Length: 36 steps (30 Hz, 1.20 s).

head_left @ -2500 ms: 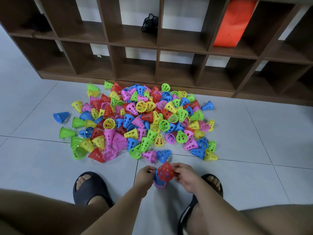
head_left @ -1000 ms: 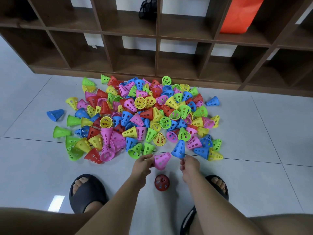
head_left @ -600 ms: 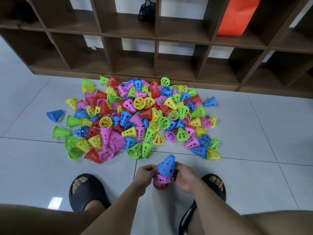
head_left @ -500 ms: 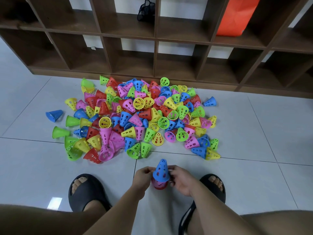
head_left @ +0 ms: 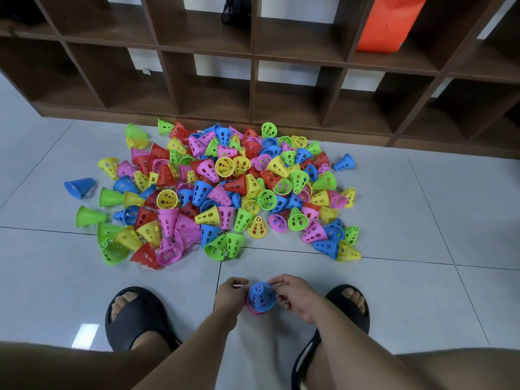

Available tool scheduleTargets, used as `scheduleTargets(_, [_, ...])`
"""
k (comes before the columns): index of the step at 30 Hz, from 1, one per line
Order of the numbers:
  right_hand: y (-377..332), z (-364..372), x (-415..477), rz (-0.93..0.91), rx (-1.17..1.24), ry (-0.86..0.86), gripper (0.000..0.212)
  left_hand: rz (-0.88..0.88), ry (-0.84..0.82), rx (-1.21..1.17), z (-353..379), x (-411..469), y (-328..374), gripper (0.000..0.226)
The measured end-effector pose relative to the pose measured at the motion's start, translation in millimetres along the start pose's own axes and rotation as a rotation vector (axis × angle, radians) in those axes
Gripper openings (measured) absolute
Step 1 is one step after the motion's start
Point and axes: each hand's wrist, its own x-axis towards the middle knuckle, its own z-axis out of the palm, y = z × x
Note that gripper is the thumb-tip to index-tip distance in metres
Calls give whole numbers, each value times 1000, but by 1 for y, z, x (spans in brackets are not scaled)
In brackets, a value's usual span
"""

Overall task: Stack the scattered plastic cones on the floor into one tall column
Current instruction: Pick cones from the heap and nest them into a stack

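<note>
Left hand (head_left: pixel 231 298) and right hand (head_left: pixel 295 296) flanking the short stack (head_left: pixel 260 299) on the floor tiles (head_left: pixel 422 291), between two black sandals. Fingertips of both pinched lightly at the blue cone (head_left: pixel 261 295) on top, one from each side; not a full grasp, palms clear of it. Pink rim peeking out below the blue one. Stack axis upright, pointing nearly straight at the camera, narrow end up. Scattered pile (head_left: pixel 225 192) straight ahead, away from the body, well apart from the stack. Nearest loose pieces: two green cones (head_left: pixel 223 246) ahead and slightly left, closer to the left hand; blue and yellow pair (head_left: pixel 336 249) ahead and right, likely the right hand's reach. Both lying tipped over, so probably needing a turn upright before seating.
</note>
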Motion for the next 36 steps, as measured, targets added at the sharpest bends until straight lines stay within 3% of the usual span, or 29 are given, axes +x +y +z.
scheduleTargets(4, [4,-2,8,-25,-83,21,17,-9,-22,-26,-4,-1,0,19])
scheduleTargets(7, [5,-7,14,-11,-54,85,18,-8,-6,-58,-10,1,3,12])
scheduleTargets(10, [3,-24,27,-36,10,271,20,16,29,-85,-17,10,10,12])
scheduleTargets(16, [-13,-73,40,-114,-112,720,21,131,111,-127,-32,27,33,9])
scheduleTargets(19, [-16,-89,41,-166,-27,896,18,176,140,-110,-37,35,46,15])
scheduleTargets(24, [-16,-99,43,-94,-41,774,34,194,106,-26,-43,39,57,19])
scheduleTargets(28, [-13,-99,49,-69,-38,650,49,195,10,0,-42,37,59,45])
scheduleTargets(33, [-23,-86,42,-165,-154,789,29,179,3,-45,-41,36,62,46])
scheduleTargets(36, [-30,-76,37,-254,-86,804,12,219,116,-57,-44,36,60,36])
